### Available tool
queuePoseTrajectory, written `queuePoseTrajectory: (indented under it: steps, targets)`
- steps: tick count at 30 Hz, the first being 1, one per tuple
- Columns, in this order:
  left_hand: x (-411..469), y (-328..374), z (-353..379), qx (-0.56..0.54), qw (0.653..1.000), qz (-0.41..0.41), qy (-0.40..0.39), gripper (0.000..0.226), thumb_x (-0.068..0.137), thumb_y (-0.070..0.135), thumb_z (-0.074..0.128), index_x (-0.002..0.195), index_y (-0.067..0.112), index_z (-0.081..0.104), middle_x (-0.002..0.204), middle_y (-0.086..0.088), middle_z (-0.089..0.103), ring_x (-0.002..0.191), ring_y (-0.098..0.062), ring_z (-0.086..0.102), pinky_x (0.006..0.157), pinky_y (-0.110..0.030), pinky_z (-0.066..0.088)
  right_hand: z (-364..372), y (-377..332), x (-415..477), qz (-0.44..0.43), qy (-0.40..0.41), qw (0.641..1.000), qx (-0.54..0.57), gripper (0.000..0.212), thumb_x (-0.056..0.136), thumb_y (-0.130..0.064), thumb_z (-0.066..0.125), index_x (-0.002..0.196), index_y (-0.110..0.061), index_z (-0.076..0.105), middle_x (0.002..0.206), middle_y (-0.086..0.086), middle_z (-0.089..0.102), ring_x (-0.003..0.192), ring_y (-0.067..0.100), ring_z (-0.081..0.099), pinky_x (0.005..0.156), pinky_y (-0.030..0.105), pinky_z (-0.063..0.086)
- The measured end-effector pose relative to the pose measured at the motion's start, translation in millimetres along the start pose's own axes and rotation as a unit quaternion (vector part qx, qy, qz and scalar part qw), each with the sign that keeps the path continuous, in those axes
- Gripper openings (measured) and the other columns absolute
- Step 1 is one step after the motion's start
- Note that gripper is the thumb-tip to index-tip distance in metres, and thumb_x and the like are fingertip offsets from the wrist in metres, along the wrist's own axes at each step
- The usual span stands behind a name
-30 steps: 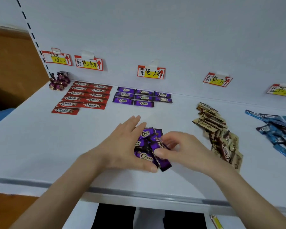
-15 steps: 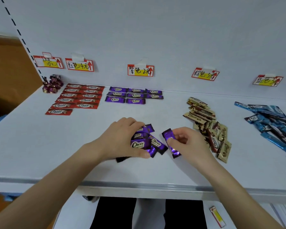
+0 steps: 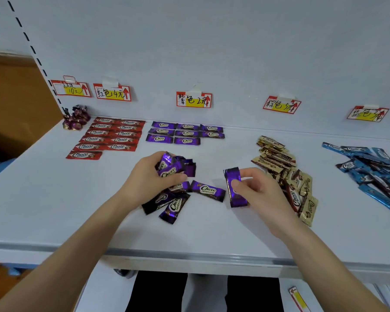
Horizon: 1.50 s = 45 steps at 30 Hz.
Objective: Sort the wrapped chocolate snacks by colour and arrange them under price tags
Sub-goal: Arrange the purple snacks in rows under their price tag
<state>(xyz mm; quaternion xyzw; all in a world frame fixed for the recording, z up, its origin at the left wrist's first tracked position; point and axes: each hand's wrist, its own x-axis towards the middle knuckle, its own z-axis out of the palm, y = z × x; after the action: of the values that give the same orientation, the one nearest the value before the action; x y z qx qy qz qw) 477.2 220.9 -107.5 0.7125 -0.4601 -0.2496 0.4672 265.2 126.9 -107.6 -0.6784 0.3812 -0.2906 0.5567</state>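
My left hand [image 3: 150, 180] grips a bunch of purple Choco bars [image 3: 175, 168], lifted just above the white shelf [image 3: 54, 199]. Several loose purple bars [image 3: 208, 190] lie under and beside it. My right hand [image 3: 260, 192] pinches a single purple bar [image 3: 233, 188] with its plain back up. Neat rows of purple bars [image 3: 186, 133] lie under the purple price tag [image 3: 194, 100] at the back. Red bars [image 3: 113, 136] lie in rows under the red price tag [image 3: 112, 92].
A heap of gold bars [image 3: 284, 172] lies close to my right hand, under a price tag [image 3: 281, 105]. Blue bars [image 3: 374, 172] are piled at the far right under another tag [image 3: 367, 114]. Round purple candies [image 3: 76, 118] sit at the back left. The shelf's front edge [image 3: 189, 260] is near.
My left hand has gathered up a bunch of purple bars and raised it. My right hand has pulled one purple bar out of the pile and moved it to the right.
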Motion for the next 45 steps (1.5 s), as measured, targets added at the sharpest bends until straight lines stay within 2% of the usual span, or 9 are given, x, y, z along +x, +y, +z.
queuePoseTrajectory:
  steps: [7, 10, 14, 18, 26, 29, 33, 39, 45]
  targets:
    - [-11, -4, -8, -0.156, 0.980, -0.069, 0.105, 0.019, 0.072, 0.019, 0.079, 0.082, 0.023, 0.063, 0.067, 0.012, 0.070, 0.057, -0.002, 0.065, 0.047, -0.010, 0.046, 13, -25, 14, 0.072, -0.065, 0.964, 0.246, 0.022, 0.086, 0.008, 0.051, 0.105, -0.002, 0.057, 0.082, 0.009, 0.072, 0.075, 0.021, 0.070, 0.062, 0.026, 0.056]
    - [-17, -2, -7, -0.191, 0.970, -0.090, 0.118, 0.020, 0.071, 0.021, 0.078, 0.085, 0.020, 0.063, 0.068, 0.009, 0.070, 0.059, -0.003, 0.065, 0.047, -0.010, 0.046, 19, -32, 18, 0.066, -0.079, 0.962, 0.251, 0.026, 0.084, 0.011, 0.051, 0.103, -0.005, 0.059, 0.086, 0.008, 0.073, 0.077, 0.019, 0.070, 0.061, 0.025, 0.056]
    - [-26, 6, -5, -0.231, 0.961, -0.098, 0.116, 0.022, 0.069, 0.025, 0.079, 0.085, 0.020, 0.064, 0.070, 0.005, 0.071, 0.062, -0.009, 0.068, 0.049, -0.015, 0.049, 28, -43, 22, 0.054, -0.071, 0.965, 0.246, 0.015, 0.086, -0.005, 0.058, 0.101, -0.008, 0.061, 0.080, 0.010, 0.072, 0.070, 0.022, 0.070, 0.050, 0.021, 0.052]
    - [-33, 15, -1, -0.262, 0.955, -0.099, 0.099, 0.022, 0.069, 0.023, 0.079, 0.085, 0.021, 0.065, 0.072, 0.002, 0.072, 0.066, -0.015, 0.070, 0.054, -0.022, 0.054, 42, -49, 23, -0.028, -0.031, 0.989, 0.144, 0.015, 0.088, -0.016, 0.060, 0.099, -0.027, 0.060, 0.081, 0.008, 0.072, 0.071, 0.026, 0.070, 0.051, 0.021, 0.051]
    - [-40, 24, 1, -0.327, 0.934, -0.100, 0.098, 0.016, 0.072, 0.014, 0.077, 0.082, 0.016, 0.065, 0.066, 0.001, 0.069, 0.060, -0.014, 0.068, 0.051, -0.021, 0.051, 58, -55, 17, -0.120, -0.022, 0.991, 0.062, 0.024, 0.087, -0.013, 0.060, 0.090, -0.036, 0.062, 0.071, -0.009, 0.068, 0.067, 0.003, 0.064, 0.055, 0.016, 0.050]
    - [-43, 25, 2, -0.337, 0.931, -0.108, 0.096, 0.016, 0.072, 0.012, 0.077, 0.082, 0.016, 0.065, 0.068, -0.001, 0.070, 0.061, -0.016, 0.069, 0.050, -0.022, 0.051, 58, -55, 19, -0.095, -0.010, 0.992, 0.085, 0.018, 0.083, -0.012, 0.064, 0.084, -0.030, 0.064, 0.072, -0.009, 0.069, 0.075, 0.009, 0.066, 0.064, 0.024, 0.054]
    - [-44, 24, 2, -0.343, 0.927, -0.113, 0.098, 0.017, 0.071, 0.013, 0.077, 0.084, 0.014, 0.065, 0.074, -0.005, 0.072, 0.067, -0.022, 0.071, 0.053, -0.026, 0.054, 57, -58, 22, -0.010, -0.047, 0.971, 0.234, 0.019, 0.081, 0.004, 0.062, 0.091, -0.012, 0.059, 0.074, 0.004, 0.067, 0.073, 0.018, 0.068, 0.067, 0.030, 0.057]
    - [-47, 30, 5, -0.362, 0.918, -0.107, 0.118, 0.011, 0.074, 0.015, 0.074, 0.080, 0.015, 0.065, 0.063, 0.003, 0.067, 0.059, -0.012, 0.067, 0.049, -0.022, 0.051, 59, -60, 21, 0.013, -0.055, 0.953, 0.297, 0.036, 0.079, 0.010, 0.060, 0.105, -0.014, 0.056, 0.080, 0.011, 0.068, 0.075, 0.023, 0.070, 0.065, 0.027, 0.056]
    - [-48, 37, 7, -0.370, 0.912, -0.104, 0.140, 0.010, 0.077, 0.016, 0.072, 0.082, 0.018, 0.064, 0.056, 0.010, 0.063, 0.045, -0.003, 0.058, 0.041, -0.015, 0.044, 61, -52, 13, 0.003, -0.060, 0.980, 0.192, 0.026, 0.078, -0.012, 0.069, 0.102, -0.013, 0.061, 0.084, 0.002, 0.071, 0.075, 0.014, 0.069, 0.060, 0.021, 0.051]
